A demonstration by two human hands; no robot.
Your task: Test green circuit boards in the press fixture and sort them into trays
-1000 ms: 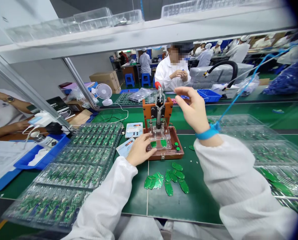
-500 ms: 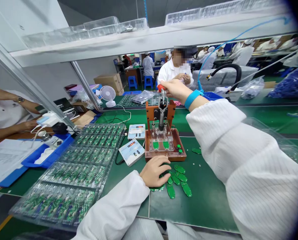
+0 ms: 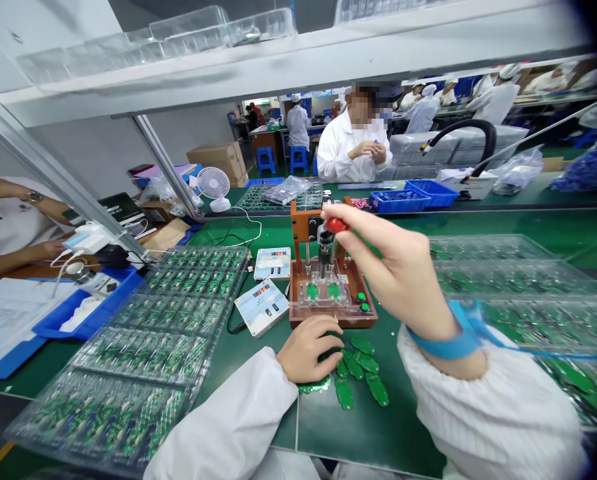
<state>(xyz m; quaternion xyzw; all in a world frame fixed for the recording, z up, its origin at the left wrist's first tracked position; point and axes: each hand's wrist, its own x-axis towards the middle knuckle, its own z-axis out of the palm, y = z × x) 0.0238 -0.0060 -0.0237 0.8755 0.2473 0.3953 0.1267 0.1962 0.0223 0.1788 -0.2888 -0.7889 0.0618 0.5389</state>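
My right hand (image 3: 398, 267), with a blue wrist strap (image 3: 445, 337), pinches the red knob (image 3: 336, 225) of a toggle-clamp lever. The lever belongs to a test fixture (image 3: 298, 223) with an orange-brown frame. Two green circuit boards (image 3: 333, 291) sit under its clear plate, and two green buttons (image 3: 361, 297) are on the right of the base. My left hand (image 3: 308, 350) lies palm down on the bench in front of the base, fingers apart. Loose green circuit boards (image 3: 365, 362) are spread beside its fingertips; what is under the palm is hidden.
Left of the fixture are two white meters (image 3: 262, 307) with red digits and clear trays (image 3: 143, 350) of circuit boards. More board trays (image 3: 498, 283) lie at right. A small fan (image 3: 214, 187) and blue bins (image 3: 403, 197) stand behind. A co-worker (image 3: 355, 143) sits opposite.
My right hand has pulled the red knob down and toward me, and the clamp lever has swung down with it. My left hand stays in place. The view has shifted slightly.
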